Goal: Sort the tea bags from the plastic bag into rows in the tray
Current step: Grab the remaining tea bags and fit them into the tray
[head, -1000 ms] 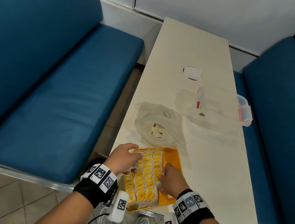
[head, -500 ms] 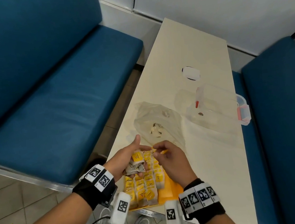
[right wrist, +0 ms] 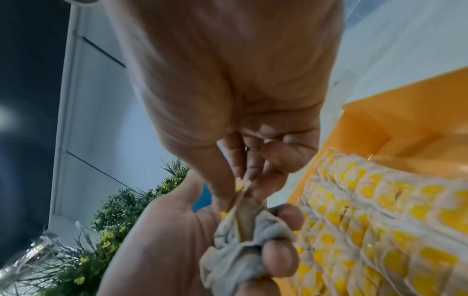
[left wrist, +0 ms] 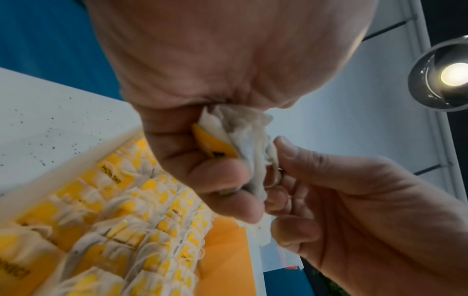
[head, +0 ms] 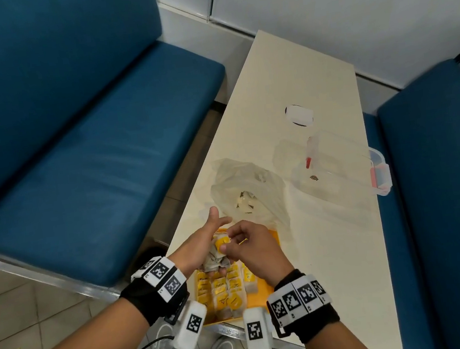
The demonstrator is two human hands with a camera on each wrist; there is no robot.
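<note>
Above the orange tray point(head: 271, 241), my left hand point(head: 202, 246) grips a bunch of white tea bags point(head: 214, 262) with yellow tags; its lower fingers curl round the bunch point(left wrist: 243, 144) while thumb and index stick out. My right hand point(head: 248, 244) pinches one tea bag point(right wrist: 240, 192) at the top of that bunch between thumb and fingers. Rows of tea bags point(head: 224, 289) fill the left part of the tray point(left wrist: 222, 244). The crumpled clear plastic bag point(head: 248, 192) lies just beyond the tray with a few tea bags inside.
A clear plastic box point(head: 340, 167) with a pink clasp stands at the table's right edge, a small white object point(head: 299, 114) farther back. Blue benches point(head: 93, 167) flank the narrow cream table point(head: 332, 248). The tray sits at the table's near left corner.
Both hands have lifted off the tray. The left hand now holds a bunch of tea bags above it, and the right hand has come up to pinch one from the bunch.
</note>
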